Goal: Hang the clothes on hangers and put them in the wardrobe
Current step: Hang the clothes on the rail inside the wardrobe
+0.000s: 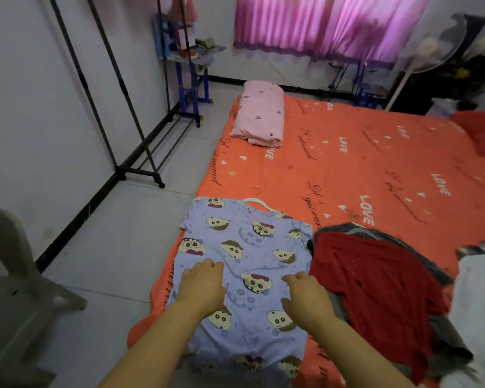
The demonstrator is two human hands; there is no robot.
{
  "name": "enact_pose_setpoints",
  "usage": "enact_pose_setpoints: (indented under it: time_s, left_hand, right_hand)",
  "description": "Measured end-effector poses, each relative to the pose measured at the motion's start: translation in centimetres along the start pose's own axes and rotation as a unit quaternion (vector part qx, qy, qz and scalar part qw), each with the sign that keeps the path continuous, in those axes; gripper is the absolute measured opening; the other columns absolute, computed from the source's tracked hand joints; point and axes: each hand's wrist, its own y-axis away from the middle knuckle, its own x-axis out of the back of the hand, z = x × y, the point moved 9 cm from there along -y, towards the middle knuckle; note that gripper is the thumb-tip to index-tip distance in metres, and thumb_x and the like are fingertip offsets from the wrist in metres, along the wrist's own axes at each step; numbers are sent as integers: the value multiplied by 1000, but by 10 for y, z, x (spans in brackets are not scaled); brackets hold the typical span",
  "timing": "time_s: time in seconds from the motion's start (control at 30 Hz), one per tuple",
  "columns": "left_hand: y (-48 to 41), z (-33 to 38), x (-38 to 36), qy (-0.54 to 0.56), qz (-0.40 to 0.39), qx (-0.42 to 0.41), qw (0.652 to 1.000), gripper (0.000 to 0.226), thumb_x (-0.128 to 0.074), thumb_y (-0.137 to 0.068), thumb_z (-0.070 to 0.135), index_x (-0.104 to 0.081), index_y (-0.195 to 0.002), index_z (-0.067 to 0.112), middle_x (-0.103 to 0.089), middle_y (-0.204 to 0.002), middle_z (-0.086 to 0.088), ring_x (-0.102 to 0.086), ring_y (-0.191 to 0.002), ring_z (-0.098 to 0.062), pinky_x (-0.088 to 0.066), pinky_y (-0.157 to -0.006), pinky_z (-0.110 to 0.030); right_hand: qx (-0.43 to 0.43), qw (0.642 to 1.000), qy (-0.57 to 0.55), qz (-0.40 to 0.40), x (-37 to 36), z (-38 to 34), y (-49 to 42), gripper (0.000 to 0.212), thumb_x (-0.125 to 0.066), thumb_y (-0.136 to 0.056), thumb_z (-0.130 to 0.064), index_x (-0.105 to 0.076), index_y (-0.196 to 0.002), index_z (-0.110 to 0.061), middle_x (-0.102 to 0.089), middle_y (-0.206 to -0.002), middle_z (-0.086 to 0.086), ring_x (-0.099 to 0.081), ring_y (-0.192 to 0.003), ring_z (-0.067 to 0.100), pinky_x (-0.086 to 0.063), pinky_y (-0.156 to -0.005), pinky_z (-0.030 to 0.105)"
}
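Lying flat on the near corner of the bed (pixel 347 152), the purple cartoon-print shirt (pixel 244 247) has a white hanger (pixel 256 201) through its neck, hook pointing up the orange sheet. Both hands rest palm-down on its lower half, left hand (pixel 205 287) and right hand (pixel 305 292) with fingers loosely spread, pinching nothing as far as I can see.

My main worry is a lift by the fabric alone. The hanger seems only loosely seated in the collar, so it could tip out of one shoulder or slide free. The hem hangs over the mattress edge, so a careless tug could send the shirt to the floor.

The red garment (pixel 375 289) touches the shirt's right side and could be dragged along. It lies on a grey pile with another hanger (pixel 353 217) whose hook could snag.

The clothes rack (pixel 123 107) stands well apart by the wall, so the carry gives a badly seated shirt time to slip
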Motion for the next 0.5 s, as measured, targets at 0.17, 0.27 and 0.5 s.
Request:
enact_pose_setpoints:
  time_s: [0.17,0.27,0.5]
  left_hand:
    - [-59,-9,2,-1,-18,-17,1000,50,-44,-96,36,-31,-140,16,-41,-138,-5,-40,-125,-23,-35,-98,-35]
    - [-94,-16,0,-3,-33,-10,999,51,-45,-95,36,-31,-140,16,-41,-137,-5,-41,-124,-23,-36,-98,-35]
    - [-204,-27,-15,0,-63,14,998,48,-45,-96,34,-33,-139,17,-43,-136,-4,-42,-123,-22,-36,-100,-35]
  right_hand:
    - [-12,1000,-7,-15,4,6,-56,50,-48,-94,-32,-36,-141,-20,-42,-139,6,-41,-124,26,-36,-97,33]
    - [-4,999,-7,-34,1,8,-96,47,-49,-95,-31,-39,-139,-18,-42,-139,7,-42,-124,28,-38,-96,35]
    - [10,996,-14,-86,-13,25,-227,46,-48,-94,-30,-41,-138,-16,-45,-133,9,-43,-121,28,-42,-96,36]
